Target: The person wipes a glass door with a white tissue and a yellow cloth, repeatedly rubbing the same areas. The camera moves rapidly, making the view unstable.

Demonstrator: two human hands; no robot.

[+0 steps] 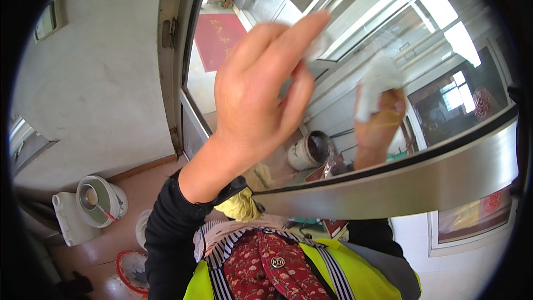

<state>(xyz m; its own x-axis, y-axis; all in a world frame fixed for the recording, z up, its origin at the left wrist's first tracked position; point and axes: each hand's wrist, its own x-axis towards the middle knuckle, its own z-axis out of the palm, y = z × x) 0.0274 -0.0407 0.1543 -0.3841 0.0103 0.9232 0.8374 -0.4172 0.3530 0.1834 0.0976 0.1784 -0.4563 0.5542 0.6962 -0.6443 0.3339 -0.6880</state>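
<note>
A large glass pane (345, 91) in a metal frame (387, 183) stands before me. My left hand (262, 83) is raised in front of it, index finger stretched out and the other fingers curled. A blurred whitish patch (320, 46) shows beyond the fingers; I cannot tell whether it is held or seen in the glass. My right sleeve (370, 235) passes behind the lower frame. Seen through the glass, my right hand (381, 127) holds a white cloth (379, 75) that appears to lie against the pane. A yellow cloth (239, 205) hangs at my waist.
A hinge (168, 33) sits on the frame beside the wall (100, 71). At lower left stand a bucket (118, 198) with a ladle (92, 198), a white jug (74, 221) and a red-rimmed basin (125, 271). Another bucket (300, 154) and a red mat (212, 35) show in the glass.
</note>
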